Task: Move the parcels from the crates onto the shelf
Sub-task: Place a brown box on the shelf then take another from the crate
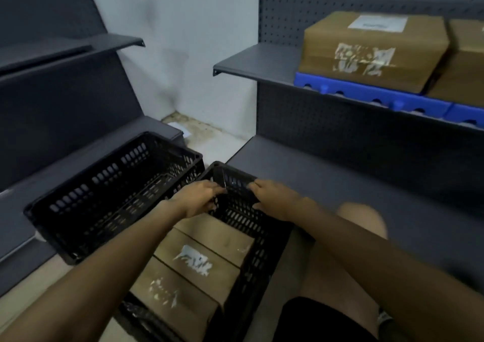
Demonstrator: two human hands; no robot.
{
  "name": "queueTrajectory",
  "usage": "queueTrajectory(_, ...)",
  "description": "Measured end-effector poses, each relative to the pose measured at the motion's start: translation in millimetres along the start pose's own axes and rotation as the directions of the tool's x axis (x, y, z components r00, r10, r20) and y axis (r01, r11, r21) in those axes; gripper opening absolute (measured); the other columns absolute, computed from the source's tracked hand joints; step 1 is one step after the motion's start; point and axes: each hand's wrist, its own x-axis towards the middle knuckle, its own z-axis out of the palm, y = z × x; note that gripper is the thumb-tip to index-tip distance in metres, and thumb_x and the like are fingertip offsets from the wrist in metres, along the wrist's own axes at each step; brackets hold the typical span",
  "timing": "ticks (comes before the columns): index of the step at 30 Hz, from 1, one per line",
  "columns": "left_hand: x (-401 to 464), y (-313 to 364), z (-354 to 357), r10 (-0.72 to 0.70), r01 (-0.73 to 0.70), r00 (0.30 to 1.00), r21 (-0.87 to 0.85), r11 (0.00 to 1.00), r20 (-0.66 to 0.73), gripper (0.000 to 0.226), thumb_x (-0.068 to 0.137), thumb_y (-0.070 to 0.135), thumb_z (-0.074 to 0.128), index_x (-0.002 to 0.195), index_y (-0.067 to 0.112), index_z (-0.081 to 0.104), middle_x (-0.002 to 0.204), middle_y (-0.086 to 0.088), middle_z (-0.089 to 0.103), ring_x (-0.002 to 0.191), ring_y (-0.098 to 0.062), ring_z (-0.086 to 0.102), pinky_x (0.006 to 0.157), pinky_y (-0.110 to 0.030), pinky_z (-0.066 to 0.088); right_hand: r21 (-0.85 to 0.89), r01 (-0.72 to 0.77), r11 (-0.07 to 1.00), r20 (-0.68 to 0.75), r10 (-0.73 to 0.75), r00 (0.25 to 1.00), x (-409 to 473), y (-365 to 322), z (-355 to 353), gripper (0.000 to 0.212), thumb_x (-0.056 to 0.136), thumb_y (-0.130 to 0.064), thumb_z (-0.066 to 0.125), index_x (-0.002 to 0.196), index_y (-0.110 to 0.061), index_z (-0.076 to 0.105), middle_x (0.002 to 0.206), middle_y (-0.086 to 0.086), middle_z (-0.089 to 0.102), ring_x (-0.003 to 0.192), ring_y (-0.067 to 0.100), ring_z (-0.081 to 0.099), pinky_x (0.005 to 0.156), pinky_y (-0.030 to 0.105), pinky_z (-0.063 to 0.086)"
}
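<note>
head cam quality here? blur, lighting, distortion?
Head view: dim, flat light; motion blur smears the left hand, right hand and the parcel labels in the near crate; wide-angle bends the shelf edges; label on the shelved parcel unreadable.

We reach both hands into a black perforated plastic crate (251,237) of brown cardboard parcels (199,260), our left hand (196,197) and right hand (275,197) at its far end; another black crate (104,200) sits just beside it, and taped cardboard boxes (372,51) rest on the dark metal shelf (256,64).
</note>
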Motion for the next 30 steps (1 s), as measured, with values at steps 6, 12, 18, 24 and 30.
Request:
queueTrajectory(6, -11.7, -15.0, 66.5, 0.020, -0.030, 0.980, 0.044, 0.999, 0.197, 0.065, 0.095, 0.035, 0.054, 0.151, 0.017, 0.026, 0.151, -0.005, 0.034, 0.138, -0.023, 0.033, 0.113, -0.032, 0.026, 0.078, -0.047, 0.996, 0.128, 0.037, 0.991, 25.4, -19.5, 68.6, 0.053, 0.096, -0.031, 0.053, 0.141, -0.008, 0.036, 0.136, 0.012, 0.043, 0.123, 0.029, 0.043, 0.094, 0.038, 0.042)
queueTrajectory(12, -14.8, -30.9, 117.2, -0.015, 0.026, 0.956, -0.035, 0.999, 0.292, 0.090, 0.086, 0.045, 0.063, 0.155, 0.021, 0.010, 0.161, -0.003, 0.013, 0.146, -0.025, 0.016, 0.119, -0.036, 0.018, 0.120, -0.130, 0.984, 0.281, 0.092, 0.955, 42.5, -39.2, 120.0, 0.078, 0.089, -0.041, 0.061, 0.147, -0.004, 0.024, 0.147, 0.015, 0.034, 0.132, 0.031, 0.036, 0.105, 0.040, 0.037)
queueTrajectory(18, 0.0, -37.5, 129.7, -0.014, 0.028, 0.943, -0.039, 0.999, 0.333, 0.099, 0.082, 0.049, 0.066, 0.155, 0.022, 0.005, 0.162, -0.002, 0.007, 0.148, -0.026, 0.009, 0.120, -0.040, 0.013, 0.099, -0.173, 0.980, 0.335, 0.131, 0.933, 50.9, -50.7, 143.6, 0.105, 0.085, -0.051, 0.061, 0.151, 0.004, 0.000, 0.157, 0.019, 0.015, 0.142, 0.035, 0.019, 0.116, 0.039, 0.024)
queueTrajectory(24, 13.5, -33.6, 132.3, -0.062, 0.051, 0.931, 0.039, 0.998, 0.361, 0.111, 0.078, 0.037, 0.073, 0.154, 0.027, -0.008, 0.162, 0.002, 0.001, 0.148, -0.026, 0.002, 0.119, -0.040, 0.006, 0.125, -0.242, 0.962, 0.389, 0.177, 0.904, 57.9, -46.1, 141.8, 0.123, 0.076, -0.052, 0.073, 0.151, 0.002, -0.008, 0.156, 0.020, 0.016, 0.141, 0.036, 0.023, 0.115, 0.042, 0.028)
queueTrajectory(30, 29.4, -22.3, 122.0, -0.083, 0.051, 0.939, 0.105, 0.993, 0.334, 0.103, 0.078, 0.038, 0.073, 0.154, 0.019, 0.006, 0.156, -0.005, 0.018, 0.147, -0.027, 0.010, 0.119, -0.039, 0.007, 0.131, -0.243, 0.961, 0.385, 0.176, 0.906, 56.3, -30.4, 135.4, 0.115, 0.072, -0.042, 0.080, 0.150, 0.001, 0.006, 0.145, 0.018, 0.029, 0.131, 0.035, 0.036, 0.102, 0.042, 0.040)
